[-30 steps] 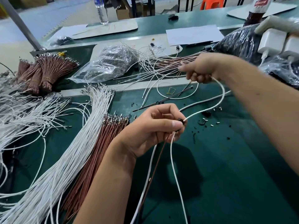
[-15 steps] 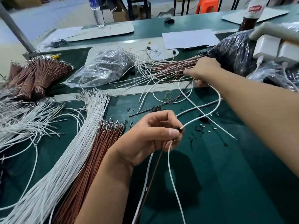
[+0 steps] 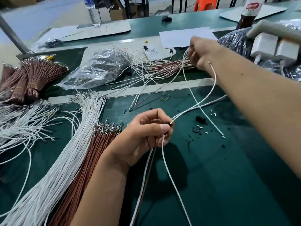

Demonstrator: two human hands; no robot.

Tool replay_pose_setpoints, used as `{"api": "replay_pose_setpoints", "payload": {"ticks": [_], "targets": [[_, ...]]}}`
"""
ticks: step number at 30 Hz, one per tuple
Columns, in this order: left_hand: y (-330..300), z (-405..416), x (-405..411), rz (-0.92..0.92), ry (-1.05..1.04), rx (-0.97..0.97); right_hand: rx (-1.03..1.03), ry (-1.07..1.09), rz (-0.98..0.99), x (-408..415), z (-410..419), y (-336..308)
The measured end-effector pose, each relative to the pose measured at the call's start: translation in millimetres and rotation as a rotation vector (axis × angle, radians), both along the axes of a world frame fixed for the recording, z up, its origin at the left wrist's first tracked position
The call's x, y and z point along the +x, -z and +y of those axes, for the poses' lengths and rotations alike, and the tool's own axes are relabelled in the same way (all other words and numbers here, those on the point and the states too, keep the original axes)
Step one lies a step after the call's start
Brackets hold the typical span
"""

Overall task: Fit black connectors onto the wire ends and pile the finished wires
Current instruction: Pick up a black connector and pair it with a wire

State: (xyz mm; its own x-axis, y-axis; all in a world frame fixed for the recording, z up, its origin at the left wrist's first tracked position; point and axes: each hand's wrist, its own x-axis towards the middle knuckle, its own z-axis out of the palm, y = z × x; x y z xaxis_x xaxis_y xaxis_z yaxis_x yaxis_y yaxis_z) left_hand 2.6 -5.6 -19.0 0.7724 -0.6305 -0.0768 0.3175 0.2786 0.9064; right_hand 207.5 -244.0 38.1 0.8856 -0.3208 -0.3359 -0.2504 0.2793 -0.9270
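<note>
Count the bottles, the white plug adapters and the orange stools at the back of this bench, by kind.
Bottles: 2, the clear bottle and the dark bottle
White plug adapters: 2, the left adapter and the right adapter
Orange stool: 1
Total: 5

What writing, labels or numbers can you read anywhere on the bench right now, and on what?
Nothing can be read for certain.
Dark bottle: red label with white writing, too blurred to read.
Clear water bottle: blue label, its print too small to read.
White board behind the wires: faint red scribble and small sketches, not readable.
White sheet of paper: no print visible.
</note>
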Motion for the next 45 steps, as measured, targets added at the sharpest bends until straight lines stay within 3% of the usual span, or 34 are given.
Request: {"api": "replay_pose_setpoints", "payload": {"ticks": [3,8,9,11,13,15,17,19,25,31,33,40,45], "targets": [[1.5,0.3,1.2,-0.007,0.011,-0.007,0.077,0.073,-0.123,12.4,3.0,-19.4],[2.9,2.6,2.2,-0.001,0.009,-0.033,-0.052,0.169,-0.019,22.3,-0.8,-12.4],[3.1,2.7,2.6,0.001,0.008,-0.036,-0.19,0.188,0.01,20.1,-1.7,-6.7],[3.7,2.9,3.3,0.001,0.008,-0.04,-0.843,0.15,0.01,15.6,-0.5,3.3],[3.7,2.3,3.4,0.004,0.019,-0.037,-1.276,-0.144,-0.244,5.5,9.3,8.7],[4.3,1.5,3.5,0.001,0.029,-0.027,-1.402,-0.638,-0.46,-9.6,29.1,11.5],[4.6,1.0,3.5,-0.002,0.036,-0.02,-1.534,-0.964,-0.512,-18.9,51.2,18.7],[5.2,0.7,3.7,-0.005,0.033,-0.018,-1.674,-1.069,-0.527,-21.4,69.3,27.0],[5.9,3.0,4.6,-0.004,0.016,-0.014,-2.003,-1.099,-0.477,-28.8,75.0,22.4],[8.6,-0.6,4.9,-0.017,0.029,0.023,-1.901,-0.824,-0.41,-48.3,60.9,-35.6],[7.7,-2.3,4.5,-0.015,0.02,0.044,-1.899,-0.814,-0.468,-67.2,73.7,-53.7],[7.7,-6.1,0.3,-0.042,-0.03,0.135,-1.764,-1.064,-0.891,-152.5,171.3,-61.1],[12.8,0.4,-4.4,-0.16,-0.058,0.374,-1.661,-1.393,-0.842,-188.2,214.8,-24.6]]}}
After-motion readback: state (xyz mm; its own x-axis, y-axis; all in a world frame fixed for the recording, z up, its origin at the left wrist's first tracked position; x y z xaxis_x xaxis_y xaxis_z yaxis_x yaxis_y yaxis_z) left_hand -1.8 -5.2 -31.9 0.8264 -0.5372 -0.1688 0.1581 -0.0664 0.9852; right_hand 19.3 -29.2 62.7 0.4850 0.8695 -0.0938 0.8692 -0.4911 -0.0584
